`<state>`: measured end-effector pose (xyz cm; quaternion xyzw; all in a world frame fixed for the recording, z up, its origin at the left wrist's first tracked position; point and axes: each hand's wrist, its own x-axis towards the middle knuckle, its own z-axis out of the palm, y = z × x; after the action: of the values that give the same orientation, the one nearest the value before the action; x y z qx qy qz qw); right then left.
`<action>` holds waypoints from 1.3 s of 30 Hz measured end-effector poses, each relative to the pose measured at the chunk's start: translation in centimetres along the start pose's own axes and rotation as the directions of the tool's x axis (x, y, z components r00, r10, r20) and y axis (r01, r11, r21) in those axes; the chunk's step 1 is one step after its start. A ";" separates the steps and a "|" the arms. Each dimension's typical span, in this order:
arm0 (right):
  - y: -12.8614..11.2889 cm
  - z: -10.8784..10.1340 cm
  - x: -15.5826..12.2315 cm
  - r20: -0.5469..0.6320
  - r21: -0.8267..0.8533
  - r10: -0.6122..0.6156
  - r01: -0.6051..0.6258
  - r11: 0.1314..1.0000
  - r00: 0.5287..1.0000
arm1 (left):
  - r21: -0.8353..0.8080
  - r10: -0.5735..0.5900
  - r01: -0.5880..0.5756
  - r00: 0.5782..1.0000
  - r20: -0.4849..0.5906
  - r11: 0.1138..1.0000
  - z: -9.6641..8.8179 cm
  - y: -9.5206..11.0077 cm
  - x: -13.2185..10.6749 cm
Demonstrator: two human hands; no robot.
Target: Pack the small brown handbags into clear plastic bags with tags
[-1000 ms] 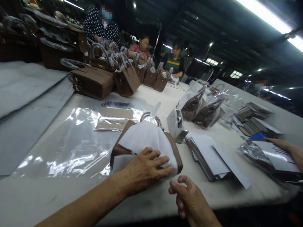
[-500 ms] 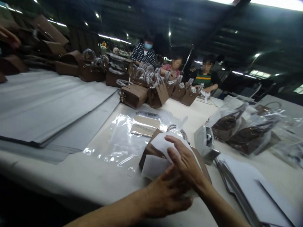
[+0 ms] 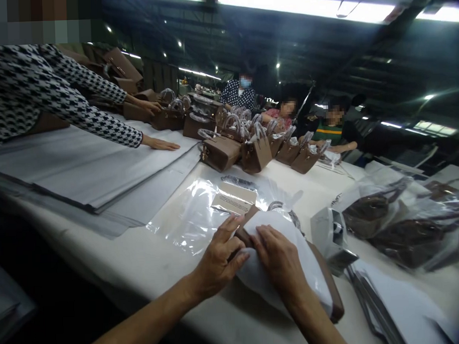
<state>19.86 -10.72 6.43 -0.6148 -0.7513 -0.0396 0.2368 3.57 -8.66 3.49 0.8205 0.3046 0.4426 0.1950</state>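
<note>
A brown handbag (image 3: 325, 269) lies on the table in front of me, largely covered by a white paper sheet (image 3: 300, 260). At the bag's left end, my left hand (image 3: 217, 255) has its fingers bent, with thumb and forefinger closed at the paper's edge. My right hand (image 3: 280, 260) lies over the paper on top of the bag, palm down; its fingertips rest near the bag's edge. Plastic-wrapped handles (image 3: 287, 210) stick out behind the bag. Just beyond lies a clear plastic bag (image 3: 189, 208) with a printed tan card (image 3: 234, 198) on it.
Large paper sheets (image 3: 101, 166) cover the left of the table, where a co-worker's hand (image 3: 163, 144) rests. Several brown handbags (image 3: 221, 152) stand at the back. On the right are a dispenser-like box (image 3: 329, 233), plastic-covered bags (image 3: 389, 226) and a paper stack (image 3: 399, 296).
My hands, crossed over before, are now side by side, the left at the bag's left end. The paper lies further over the bag. A co-worker has reached in from the left.
</note>
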 end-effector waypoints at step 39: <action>-0.3 1.1 -2.5 -0.239 -0.212 -0.473 0.430 0.878 0.848 | -0.348 0.076 -0.037 0.992 0.101 0.937 1.2 -4.6 2.0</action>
<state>19.57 -12.70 4.52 -0.4244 -0.8278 -0.2382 0.2791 3.88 -3.95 1.35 0.8057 0.1869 0.4474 0.3401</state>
